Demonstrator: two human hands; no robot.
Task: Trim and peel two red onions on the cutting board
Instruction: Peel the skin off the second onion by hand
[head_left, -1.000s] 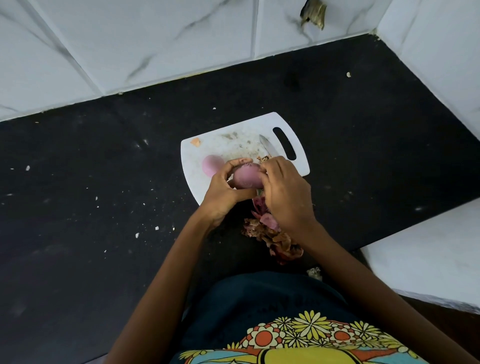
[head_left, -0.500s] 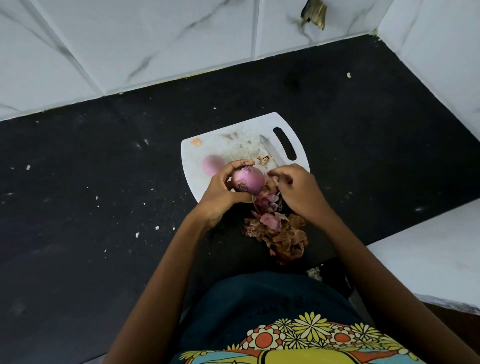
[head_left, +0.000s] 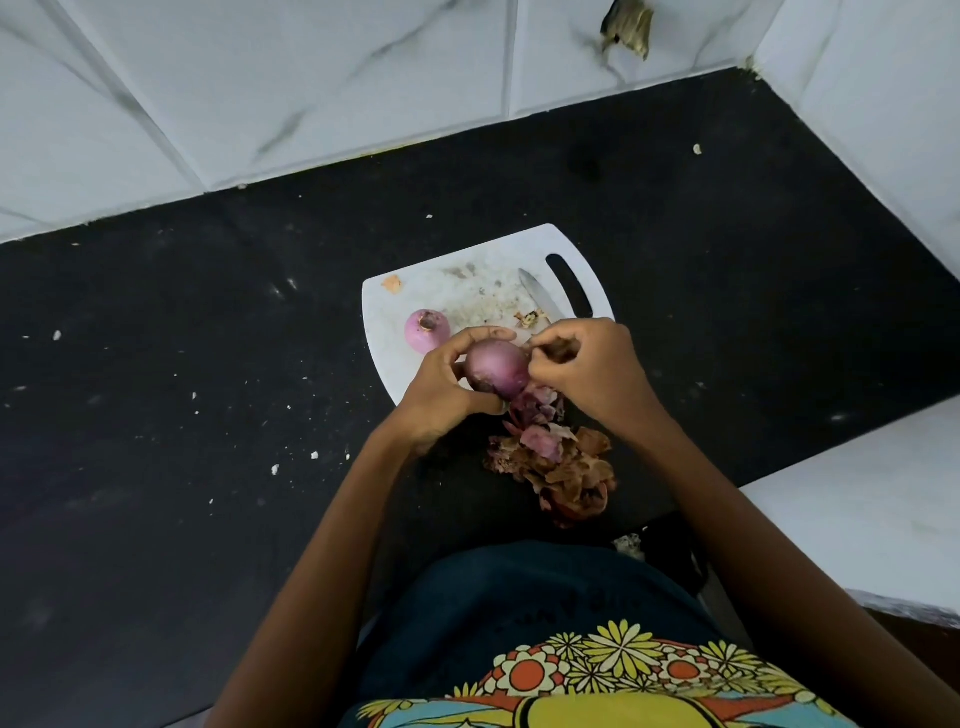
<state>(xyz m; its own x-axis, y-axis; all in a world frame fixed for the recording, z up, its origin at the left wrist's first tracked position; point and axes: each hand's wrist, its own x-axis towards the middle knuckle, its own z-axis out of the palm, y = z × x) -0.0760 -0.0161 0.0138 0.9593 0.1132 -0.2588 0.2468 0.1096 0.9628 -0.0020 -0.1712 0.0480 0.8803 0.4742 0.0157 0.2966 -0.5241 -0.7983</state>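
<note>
one head-worn wide camera looks steeply down, close over the black counter (head_left: 156, 415).

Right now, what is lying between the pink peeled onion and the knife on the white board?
In the head view, only bare, stained white cutting board between peeled pink onion and silver knife blade, plus a small brown scrap.

right hand (head_left: 587, 371) back at the held onion (head_left: 496, 371), fingertips pinching its top edge

My left hand (head_left: 441, 384) curls at nine o'clock; my right hand (head_left: 587, 374), fingers bent, pinches at three o'clock.
</note>
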